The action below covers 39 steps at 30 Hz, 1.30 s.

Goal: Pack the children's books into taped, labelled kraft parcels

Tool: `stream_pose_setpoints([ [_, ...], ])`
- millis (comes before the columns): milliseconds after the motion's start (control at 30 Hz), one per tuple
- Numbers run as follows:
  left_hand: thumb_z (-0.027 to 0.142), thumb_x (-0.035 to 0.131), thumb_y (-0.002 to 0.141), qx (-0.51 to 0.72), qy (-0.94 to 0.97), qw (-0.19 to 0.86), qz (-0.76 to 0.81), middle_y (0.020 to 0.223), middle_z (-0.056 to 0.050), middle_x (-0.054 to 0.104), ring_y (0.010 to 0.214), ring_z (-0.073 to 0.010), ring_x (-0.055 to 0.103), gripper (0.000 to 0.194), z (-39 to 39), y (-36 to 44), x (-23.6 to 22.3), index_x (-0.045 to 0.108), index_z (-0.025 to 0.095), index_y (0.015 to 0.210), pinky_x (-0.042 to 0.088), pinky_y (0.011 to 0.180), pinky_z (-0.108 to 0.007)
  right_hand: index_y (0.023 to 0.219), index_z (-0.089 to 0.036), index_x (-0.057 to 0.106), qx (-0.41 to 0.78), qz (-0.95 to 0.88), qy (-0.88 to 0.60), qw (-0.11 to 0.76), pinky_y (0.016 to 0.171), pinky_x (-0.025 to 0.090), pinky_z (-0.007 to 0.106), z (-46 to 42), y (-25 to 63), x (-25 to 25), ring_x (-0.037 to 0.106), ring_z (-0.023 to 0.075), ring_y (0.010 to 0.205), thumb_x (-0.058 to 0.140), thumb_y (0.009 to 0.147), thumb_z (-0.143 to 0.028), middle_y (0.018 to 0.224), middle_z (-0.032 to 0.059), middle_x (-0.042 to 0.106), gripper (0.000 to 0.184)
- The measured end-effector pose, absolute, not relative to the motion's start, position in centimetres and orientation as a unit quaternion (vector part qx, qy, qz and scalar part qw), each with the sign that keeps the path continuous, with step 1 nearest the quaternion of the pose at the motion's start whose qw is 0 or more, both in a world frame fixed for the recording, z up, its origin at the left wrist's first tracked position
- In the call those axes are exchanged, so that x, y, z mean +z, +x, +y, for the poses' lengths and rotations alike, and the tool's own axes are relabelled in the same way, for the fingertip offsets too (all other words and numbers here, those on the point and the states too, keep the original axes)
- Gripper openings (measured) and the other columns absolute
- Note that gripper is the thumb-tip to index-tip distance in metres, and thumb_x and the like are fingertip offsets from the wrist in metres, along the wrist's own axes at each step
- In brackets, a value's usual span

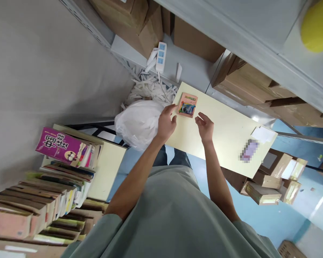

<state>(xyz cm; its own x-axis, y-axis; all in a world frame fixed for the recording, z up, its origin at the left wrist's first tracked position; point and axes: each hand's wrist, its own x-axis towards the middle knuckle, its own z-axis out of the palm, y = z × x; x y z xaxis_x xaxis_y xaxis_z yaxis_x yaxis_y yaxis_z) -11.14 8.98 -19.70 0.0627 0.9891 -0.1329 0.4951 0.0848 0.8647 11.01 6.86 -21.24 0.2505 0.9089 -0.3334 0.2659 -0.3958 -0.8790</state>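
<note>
A small pink book (187,105) with a colourful picture on its cover lies flat near the left end of the cream table (223,127). My left hand (167,123) is at the book's left edge, thumb and fingers apart; whether a fingertip touches the cover I cannot tell. Just off the book's lower right corner, my right hand (205,127) hovers with loosely bent, parted fingers. Neither hand grips anything.
Left of the table sits a bulging white plastic bag (140,123), with paper strips (150,86) behind it. A power strip (160,57) rests on the shelf. Book stacks (45,193) fill the lower left; cardboard boxes (274,168) stand at right.
</note>
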Motion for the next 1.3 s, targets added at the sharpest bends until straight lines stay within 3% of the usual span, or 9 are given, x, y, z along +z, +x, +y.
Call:
stream_pose_setpoints([
  [233, 0.015, 0.057, 0.095, 0.15, 0.589, 0.384, 0.696, 0.151, -0.018, 0.063, 0.147, -0.0338, 0.054, 0.047, 3.8, -20.2, -26.7, 0.064, 0.015, 0.142, 0.039, 0.128, -0.05, 0.117, -0.021, 0.08, 0.481, -0.4, -0.714, 0.315, 0.097, 0.066, 0.047, 3.5, 4.6, -23.2, 0.08, 0.0292, 0.11, 0.075, 0.09, -0.054, 0.118, 0.0123, 0.083, 0.043],
  [500, 0.014, 0.061, 0.092, -0.021, 0.56, 0.446, 0.697, 0.165, -0.027, 0.048, 0.155, -0.0386, 0.044, 0.043, 0.2, -28.5, -35.9, 0.066, 0.01, 0.135, 0.038, 0.124, -0.05, 0.113, -0.022, 0.079, 0.524, -0.363, -0.71, 0.298, 0.096, 0.068, 0.044, -0.1, -2.7, -23.4, 0.08, 0.0266, 0.108, 0.074, 0.091, -0.055, 0.118, 0.011, 0.083, 0.04],
  [633, 0.015, 0.06, 0.091, -0.023, 0.558, 0.467, 0.685, 0.15, -0.027, 0.061, 0.14, -0.0369, 0.055, 0.046, 0.7, -28.4, -38.7, 0.067, 0.007, 0.135, 0.043, 0.118, -0.048, 0.114, -0.024, 0.078, 0.542, -0.36, -0.701, 0.293, 0.096, 0.068, 0.043, -1.2, -5.0, -22.7, 0.08, 0.0266, 0.11, 0.071, 0.093, -0.057, 0.12, 0.0103, 0.082, 0.04],
  [733, 0.015, 0.059, 0.091, -0.013, 0.56, 0.473, 0.68, 0.138, -0.024, 0.069, 0.13, -0.0338, 0.059, 0.044, 0.9, -28.1, -39.6, 0.07, 0.007, 0.133, 0.043, 0.117, -0.046, 0.113, -0.024, 0.078, 0.549, -0.351, -0.7, 0.293, 0.095, 0.069, 0.043, -1.9, -5.9, -22.3, 0.08, 0.027, 0.11, 0.072, 0.092, -0.057, 0.119, 0.0105, 0.083, 0.039],
  [900, 0.014, 0.059, 0.091, -0.013, 0.566, 0.476, 0.673, 0.135, -0.024, 0.07, 0.129, -0.0337, 0.06, 0.042, 0.5, -28.1, -39.4, 0.073, 0.005, 0.13, 0.042, 0.12, -0.045, 0.109, -0.023, 0.078, 0.556, -0.341, -0.699, 0.292, 0.093, 0.069, 0.043, -2.5, -6.0, -21.6, 0.08, 0.0268, 0.106, 0.075, 0.088, -0.057, 0.116, 0.0106, 0.083, 0.04],
  [1100, 0.011, 0.06, 0.086, -0.033, 0.576, 0.478, 0.662, 0.147, -0.025, 0.064, 0.14, -0.0355, 0.057, 0.04, 0.8, -28.2, -38.7, 0.076, 0.007, 0.123, 0.042, 0.121, -0.043, 0.109, -0.024, 0.079, 0.554, -0.343, -0.699, 0.294, 0.093, 0.068, 0.042, -2.9, -5.4, -20.6, 0.08, 0.0271, 0.108, 0.073, 0.089, -0.058, 0.116, 0.009, 0.083, 0.04],
  [1300, 0.012, 0.06, 0.088, -0.031, 0.57, 0.461, 0.679, 0.129, -0.023, 0.076, 0.124, -0.0352, 0.069, 0.035, 2.5, -28.5, -37.0, 0.08, 0.011, 0.117, 0.05, 0.111, -0.045, 0.11, -0.024, 0.079, 0.548, -0.336, -0.701, 0.308, 0.093, 0.069, 0.044, -3.5, -4.9, -20.0, 0.08, 0.0277, 0.106, 0.072, 0.09, -0.06, 0.118, 0.0098, 0.083, 0.042],
])
